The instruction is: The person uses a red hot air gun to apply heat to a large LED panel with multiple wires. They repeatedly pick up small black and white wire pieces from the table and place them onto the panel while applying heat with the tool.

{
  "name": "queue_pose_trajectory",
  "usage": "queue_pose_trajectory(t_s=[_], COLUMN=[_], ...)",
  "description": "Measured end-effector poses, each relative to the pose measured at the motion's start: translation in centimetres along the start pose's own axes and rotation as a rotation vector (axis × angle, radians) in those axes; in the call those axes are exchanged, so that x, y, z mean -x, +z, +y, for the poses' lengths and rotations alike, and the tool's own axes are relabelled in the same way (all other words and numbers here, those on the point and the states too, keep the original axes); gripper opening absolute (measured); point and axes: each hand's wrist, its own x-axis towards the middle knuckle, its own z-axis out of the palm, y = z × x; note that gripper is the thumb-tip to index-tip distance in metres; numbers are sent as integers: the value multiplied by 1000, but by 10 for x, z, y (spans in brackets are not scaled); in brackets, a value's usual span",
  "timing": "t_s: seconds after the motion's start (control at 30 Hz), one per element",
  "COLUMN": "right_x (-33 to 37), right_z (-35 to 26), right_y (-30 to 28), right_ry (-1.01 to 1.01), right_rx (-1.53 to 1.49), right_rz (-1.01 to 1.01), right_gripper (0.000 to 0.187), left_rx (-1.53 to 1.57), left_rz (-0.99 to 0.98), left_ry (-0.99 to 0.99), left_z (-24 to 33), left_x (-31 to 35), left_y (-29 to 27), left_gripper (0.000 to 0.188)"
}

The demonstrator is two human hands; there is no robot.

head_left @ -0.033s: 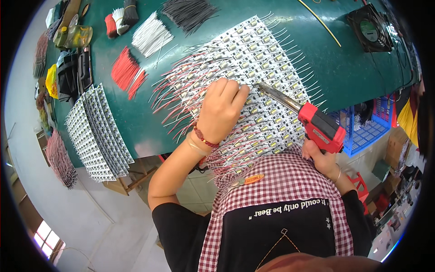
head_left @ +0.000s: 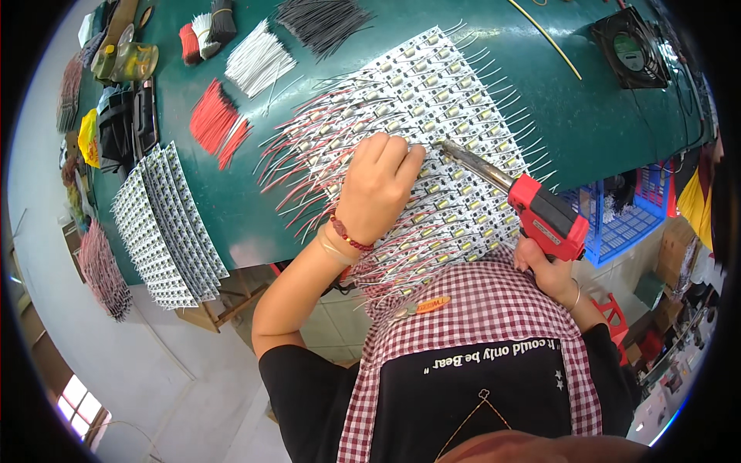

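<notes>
We see the left hand lying knuckles-up on a panel of LED boards, fingers curled and pressing down on it — it clasps nothing we can make out. The panel lies slantwise across the middle of the green worktop, with red and white wires fanning out from its left edge and thin white leads from its right.

The right hand is closed around the grip of a red soldering gun at the near right edge of the worktop. Its metal tip points left and far, and meets the panel just beside the left fingertips.

To the left on the worktop lie loose bundles of cut wire: red, white and, further off, black. A stack of further LED panels overhangs the near left edge. At the far right stands a small black fan — and below the worktop's right edge, a blue crate.
</notes>
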Motion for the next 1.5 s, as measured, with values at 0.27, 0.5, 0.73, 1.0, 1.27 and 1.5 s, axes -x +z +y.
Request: queue_pose_trajectory(t_s=[0.27,0.5,0.73,1.0,1.27,1.5], right_x=[0,3,0,6,-8,-10], right_z=[15,15,16,17,28,27], right_y=[-7,-8,-3,-12,-1,1], right_ry=[-19,-6,-139,-37,-52,-100], right_rx=[85,81,118,-25,155,145], right_rz=[-25,-69,-43,-82,0,-11], right_gripper=[18,23,24,15,21,14], left_rx=[-38,-22,-50,-68,1,-9], left_rz=[-115,-48,-78,-89,-58,-61], left_ry=[-1,-11,7,-45,-36,-29], left_z=[2,2,1,-2,-5,-5], left_x=[-2,-4,-4,-3,-1,-1], left_y=[-5,-2,-1,-10,-1,-1], left_gripper=[21,24,21,21,24,23])
